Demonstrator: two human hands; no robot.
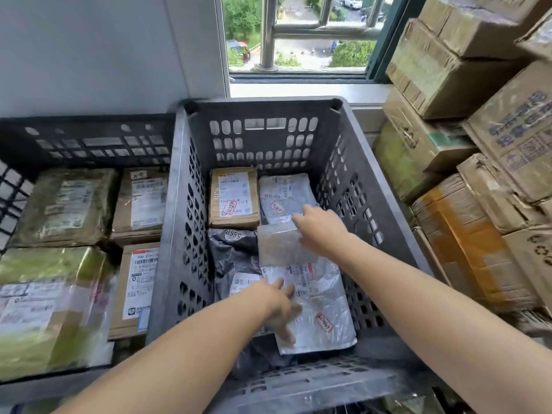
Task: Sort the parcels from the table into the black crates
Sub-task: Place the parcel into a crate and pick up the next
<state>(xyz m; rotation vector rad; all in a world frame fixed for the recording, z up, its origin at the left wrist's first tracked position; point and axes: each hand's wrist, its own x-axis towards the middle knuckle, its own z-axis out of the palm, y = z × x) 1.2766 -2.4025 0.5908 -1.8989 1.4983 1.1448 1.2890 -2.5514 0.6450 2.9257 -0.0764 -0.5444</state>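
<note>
centre crate (167, 234): right hand (319, 231) pinches small clear packet (280, 249) mid-frame, apparently to place it; left hand (280, 306), fingers spread, presses white mailer (325, 297) below, likely making room.

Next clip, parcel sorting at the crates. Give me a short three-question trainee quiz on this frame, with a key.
1. True or false: the brown cardboard box lies in the far-left corner of the centre crate.
2. What does the right hand hold over the crate? A) a tape roll B) a small translucent packet C) a barcode scanner
3. Fill in the colour: the left hand rests with straight fingers on the ___ mailer bag.

Key: 1 true; 2 B; 3 white.
</note>
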